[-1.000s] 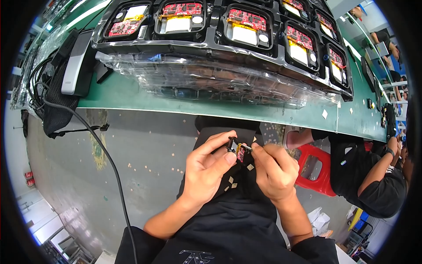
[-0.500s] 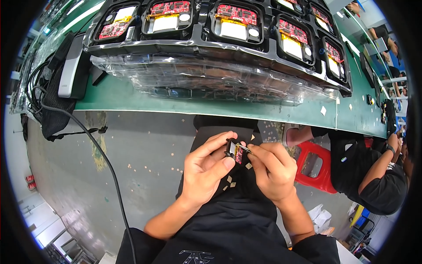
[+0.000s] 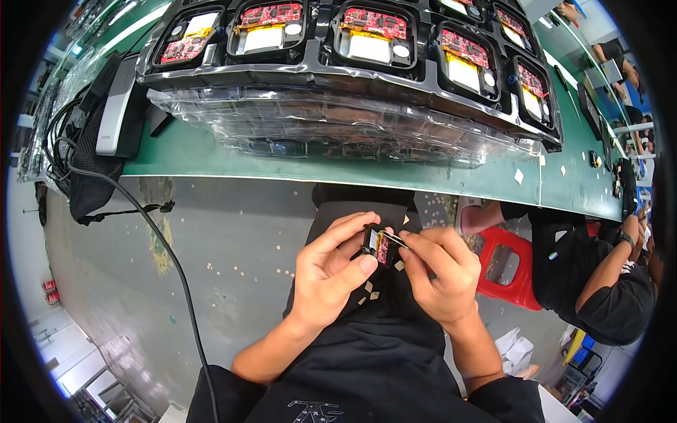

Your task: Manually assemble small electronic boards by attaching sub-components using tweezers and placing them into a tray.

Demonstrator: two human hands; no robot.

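Observation:
Over my lap, my left hand (image 3: 326,271) grips a small black device housing (image 3: 367,241) between thumb and fingers. Inside the housing show a red circuit board (image 3: 383,249), a yellow strip and a silvery-white part. My right hand (image 3: 446,271) pinches slim metal tweezers (image 3: 394,237), whose tips reach to the yellow strip and board; whether they grip anything there is too small to tell. Beyond my hands, a black tray (image 3: 296,76) holds several similar open housings (image 3: 374,35) with red boards and white cells.
The tray rests on stacked clear plastic trays (image 3: 338,130) on a green table (image 3: 268,168). A grey box (image 3: 116,120) and a black cable (image 3: 166,247) lie at left. A red stool (image 3: 504,271) and a seated person (image 3: 599,282) are at right. Small pale pieces lie on my lap.
My right hand has shifted slightly to the right, and more of the tweezers shows. The left hand and the housing stay nearly still.

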